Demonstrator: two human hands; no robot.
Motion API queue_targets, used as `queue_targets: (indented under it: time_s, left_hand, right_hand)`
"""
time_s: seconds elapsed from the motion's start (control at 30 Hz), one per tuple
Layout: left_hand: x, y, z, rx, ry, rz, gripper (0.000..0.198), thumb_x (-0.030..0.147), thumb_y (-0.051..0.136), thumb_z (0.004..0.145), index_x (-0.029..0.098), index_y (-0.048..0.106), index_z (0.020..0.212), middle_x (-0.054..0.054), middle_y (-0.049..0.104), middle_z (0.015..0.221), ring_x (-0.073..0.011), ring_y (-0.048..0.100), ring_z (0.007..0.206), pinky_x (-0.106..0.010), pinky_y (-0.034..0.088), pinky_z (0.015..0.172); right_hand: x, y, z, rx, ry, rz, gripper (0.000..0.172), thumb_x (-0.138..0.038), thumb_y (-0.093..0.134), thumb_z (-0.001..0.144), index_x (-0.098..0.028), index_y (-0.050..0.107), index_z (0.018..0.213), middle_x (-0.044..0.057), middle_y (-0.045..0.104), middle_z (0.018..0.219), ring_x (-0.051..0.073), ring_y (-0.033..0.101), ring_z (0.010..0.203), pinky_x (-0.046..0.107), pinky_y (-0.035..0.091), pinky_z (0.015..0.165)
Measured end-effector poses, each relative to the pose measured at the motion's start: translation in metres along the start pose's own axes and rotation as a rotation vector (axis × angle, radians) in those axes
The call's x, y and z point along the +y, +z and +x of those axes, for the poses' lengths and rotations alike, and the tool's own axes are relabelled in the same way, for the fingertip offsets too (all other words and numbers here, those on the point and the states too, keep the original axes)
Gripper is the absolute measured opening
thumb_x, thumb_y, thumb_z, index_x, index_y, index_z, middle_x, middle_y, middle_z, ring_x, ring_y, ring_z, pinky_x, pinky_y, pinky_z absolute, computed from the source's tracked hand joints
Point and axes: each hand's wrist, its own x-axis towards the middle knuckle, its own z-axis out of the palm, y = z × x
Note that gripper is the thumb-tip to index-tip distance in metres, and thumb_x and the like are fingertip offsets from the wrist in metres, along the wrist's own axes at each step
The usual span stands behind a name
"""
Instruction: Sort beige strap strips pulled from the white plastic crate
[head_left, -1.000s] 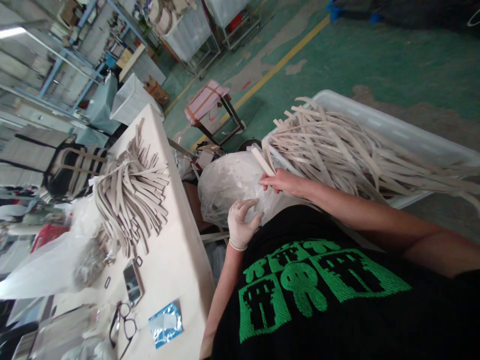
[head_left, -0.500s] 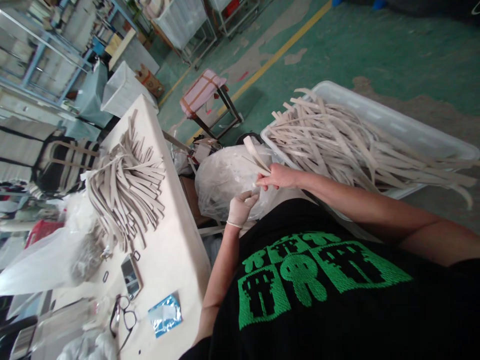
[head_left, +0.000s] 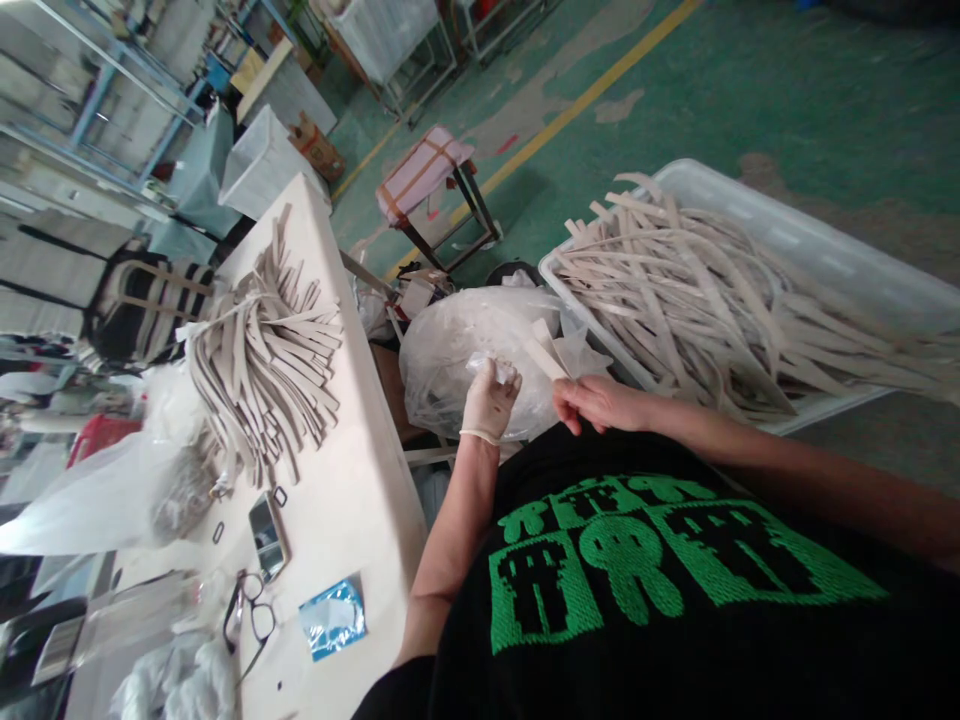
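Observation:
My left hand [head_left: 489,402], in a pale glove, is raised over a clear plastic bag [head_left: 439,345]; its fingers are curled at a small clear, shiny piece too blurred to name. My right hand [head_left: 592,402] is bare and pinches the lower end of a pale strip [head_left: 546,350], which sticks up to the left over the bag. The two hands are apart. Beside the right arm, a white tub [head_left: 810,215] holds a heap of similar strips [head_left: 675,290]. A bundle of strips [head_left: 262,350] lies on the white table [head_left: 367,470] at the left.
On the table are a phone [head_left: 268,535], glasses [head_left: 259,620], a blue packet [head_left: 332,618] and two small dark rings. A pink-topped stool [head_left: 424,175] stands on the green floor [head_left: 555,150] ahead. Shelves [head_left: 97,100] are at the upper left.
My hands have moved apart. The right one has shifted right and down with the strip; the left one has turned, its fingers now upward. The view has shifted slightly.

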Motion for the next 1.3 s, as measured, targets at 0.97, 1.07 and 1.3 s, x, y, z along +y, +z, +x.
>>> queue_targets:
  time_s: [0.97, 1.07, 1.3]
  left_hand:
    - [-0.014, 0.007, 0.015, -0.077, 0.167, 0.179, 0.027, 0.043, 0.077, 0.085, 0.016, 0.072, 0.086, -0.008, 0.078, 0.107, -0.0243, 0.067, 0.125, -0.034, 0.051, 0.105]
    - [-0.02, 0.002, 0.012, -0.171, 0.163, 0.275, 0.033, 0.047, 0.084, 0.075, 0.017, 0.072, 0.082, -0.006, 0.078, 0.098, -0.0243, 0.07, 0.113, -0.035, 0.051, 0.102]
    - [-0.022, -0.006, 0.008, -0.057, 0.105, 0.223, 0.026, 0.045, 0.074, 0.084, 0.02, 0.069, 0.088, -0.005, 0.076, 0.098, -0.0194, 0.071, 0.104, -0.031, 0.053, 0.093]
  right_hand:
    - [0.016, 0.027, 0.018, -0.104, 0.071, 0.17, 0.081, -0.092, 0.038, 0.085, -0.016, 0.061, 0.071, 0.004, 0.064, 0.058, 0.007, 0.038, 0.039, 0.021, 0.036, 0.039]
    - [0.013, 0.025, 0.025, -0.051, 0.094, 0.182, 0.081, -0.093, 0.036, 0.085, -0.016, 0.06, 0.071, 0.004, 0.063, 0.056, 0.007, 0.035, 0.038, 0.022, 0.035, 0.039]
    - [0.006, 0.01, 0.005, 0.031, -0.008, 0.146, 0.063, -0.074, 0.049, 0.093, -0.014, 0.065, 0.102, 0.007, 0.074, 0.084, 0.01, 0.054, 0.045, 0.025, 0.044, 0.051]
